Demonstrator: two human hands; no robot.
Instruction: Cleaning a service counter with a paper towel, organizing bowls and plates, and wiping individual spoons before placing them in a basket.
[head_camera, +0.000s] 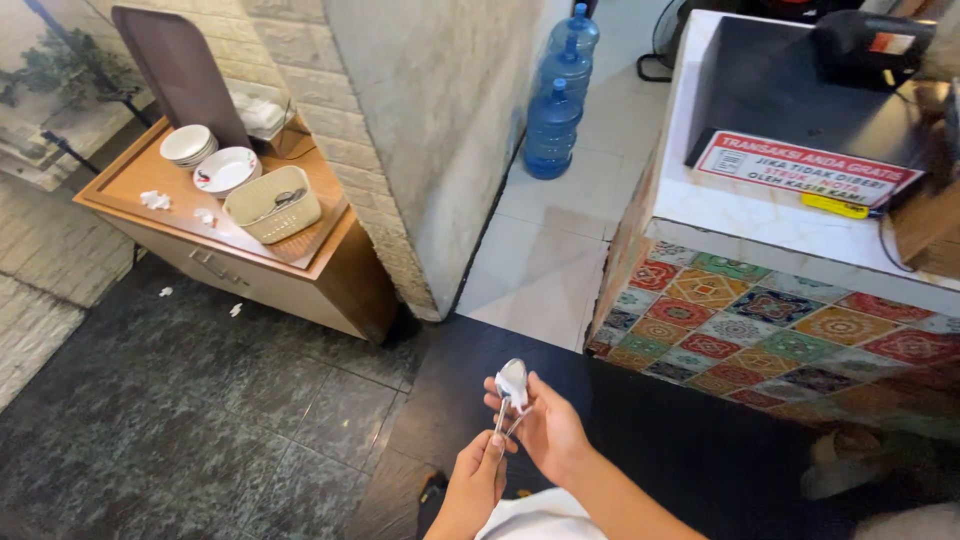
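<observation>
A white cloth (535, 518) sits lowest in view, just under the wrists. Above it the left hand (478, 478) is closed around the handles of the cutlery (510, 400), while the right hand (545, 425) cups the spoon bowl from behind, fingers curled on it. The cutlery is held upright in mid-air over the dark floor (200, 420), well apart from the cream basket (272, 205) and plates (225, 170) on the wooden cabinet (330, 270). To handle it well, I would keep the left grip firm and low, so that the handles stay bunched and nothing slips.
</observation>
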